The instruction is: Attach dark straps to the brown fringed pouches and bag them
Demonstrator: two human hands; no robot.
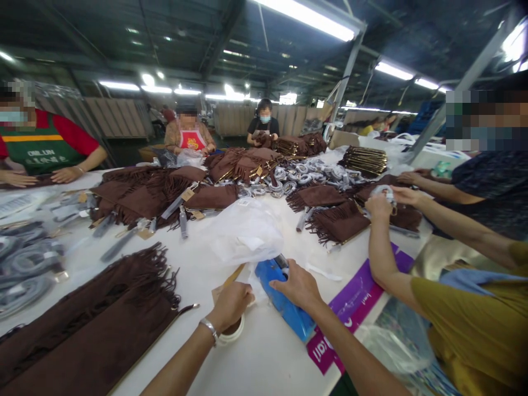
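My left hand (231, 308), with a metal bracelet at its wrist, has its fingers curled closed over the white table. What it pinches, if anything, is hidden. A brown card piece (218, 292) shows just behind it, and a white tape roll (233, 333) lies partly under the wrist. To its right, my right hand (300, 281) closes on a short dark stick-like object (282, 263) above a blue plastic packet (289, 302). The object's kind cannot be made out. Beyond both hands rests a crumpled white plastic bag (245, 228).
Brown fringed bags (103, 313) lie at left, with more piled across the table. Coiled, plastic-wrapped straps (25, 264) sit at far left and mid-table. A purple printed strip (350, 308) lies right. A co-worker's hands (385, 201) work close by; other people stand around the table.
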